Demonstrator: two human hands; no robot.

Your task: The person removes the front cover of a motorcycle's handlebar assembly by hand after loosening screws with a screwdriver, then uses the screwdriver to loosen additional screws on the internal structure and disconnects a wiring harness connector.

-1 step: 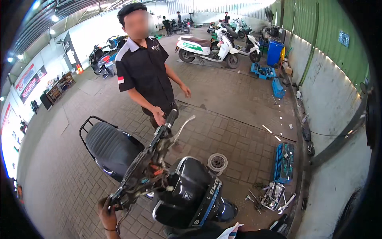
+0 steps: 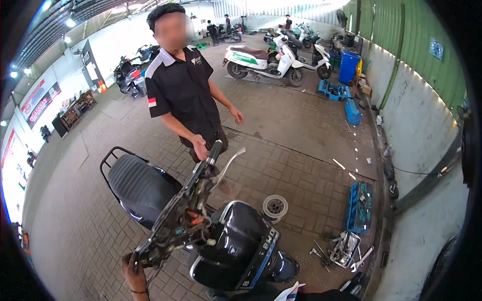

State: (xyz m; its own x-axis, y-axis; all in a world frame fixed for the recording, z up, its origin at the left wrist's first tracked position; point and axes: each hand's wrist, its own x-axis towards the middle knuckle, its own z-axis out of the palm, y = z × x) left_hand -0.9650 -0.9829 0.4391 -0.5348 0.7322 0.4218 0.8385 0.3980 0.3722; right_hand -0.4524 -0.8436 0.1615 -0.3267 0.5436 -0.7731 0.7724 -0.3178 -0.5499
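Note:
My left hand (image 2: 132, 272), a dark band at its wrist, grips the near end of a motorcycle's handlebar (image 2: 168, 213). Exposed wiring, with a red-orange connector (image 2: 195, 218) among it, lies around the bar's middle. In front of the bar is the bike's glossy black front body (image 2: 233, 246) with a blue stripe. A ribbed dark seat (image 2: 135, 173) is behind the bar. At the bar's far end are a black rubber grip (image 2: 215, 149) and a silver lever (image 2: 232, 163). A co-worker's hand (image 2: 200, 148) is beside that grip; contact is unclear. My right hand is out of the picture.
A co-worker (image 2: 183, 85) in a black shirt stands beyond the bike. A round metal wheel part (image 2: 275, 206) lies on the paving. To the right are a blue toolbox (image 2: 359, 206), a metal tray of parts (image 2: 344, 249) and a wrench (image 2: 362, 259) beside the wall (image 2: 427, 226).
The handlebar and my left hand on it have shifted slightly left, and the bike's front body has moved a little. The co-worker's hand stays near the far grip.

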